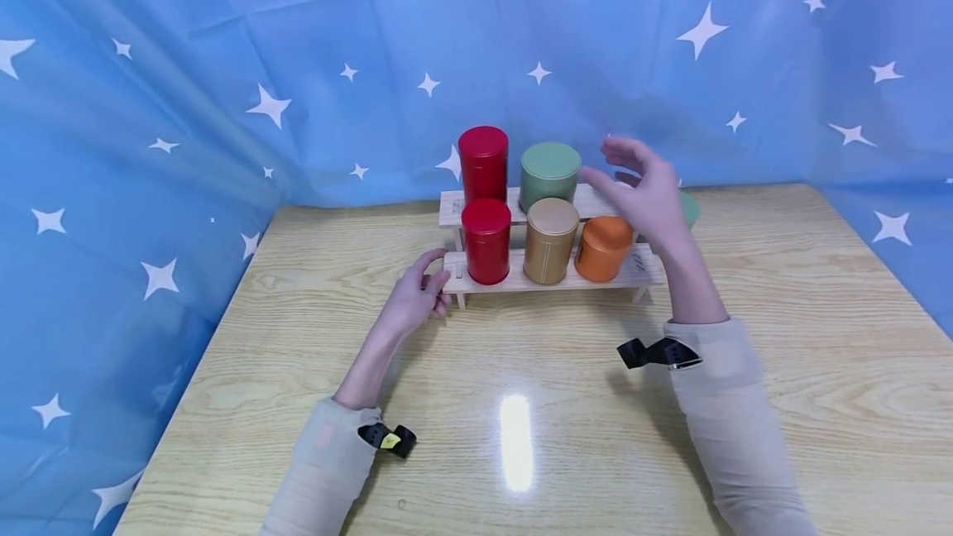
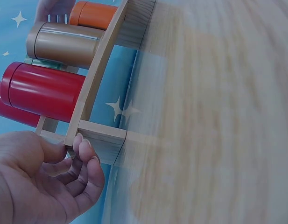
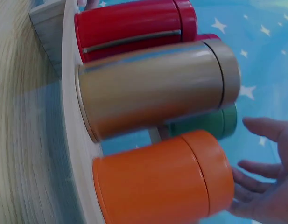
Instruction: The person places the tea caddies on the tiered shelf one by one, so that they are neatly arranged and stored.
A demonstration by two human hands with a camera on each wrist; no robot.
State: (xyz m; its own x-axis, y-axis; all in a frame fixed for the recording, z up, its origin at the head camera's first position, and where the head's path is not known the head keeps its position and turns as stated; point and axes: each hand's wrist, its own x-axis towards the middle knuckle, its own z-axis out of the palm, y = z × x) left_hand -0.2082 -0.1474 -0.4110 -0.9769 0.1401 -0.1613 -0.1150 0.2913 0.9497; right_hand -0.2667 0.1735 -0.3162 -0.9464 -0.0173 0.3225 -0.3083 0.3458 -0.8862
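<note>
A two-tier wooden rack [image 1: 476,284] holds several lidded canisters. My left hand [image 1: 417,292] grips the left end of its lower tier, thumb above and fingers curled below, as the left wrist view shows [image 2: 55,177]. My right hand [image 1: 644,189] is raised over the upper tier's right part, fingers spread and holding nothing, just right of a green canister [image 1: 549,176]. Left of that green one stands a tall red canister [image 1: 484,164]. On the lower tier are a red canister [image 1: 486,242], a gold canister [image 1: 551,242] and an orange canister [image 1: 605,249].
Another green round thing [image 1: 690,208] shows partly behind my right wrist, at the rack's right. The rack stands toward the back of a wooden table [image 1: 566,412]. A blue cloth with white stars [image 1: 387,106] hangs behind and at the sides.
</note>
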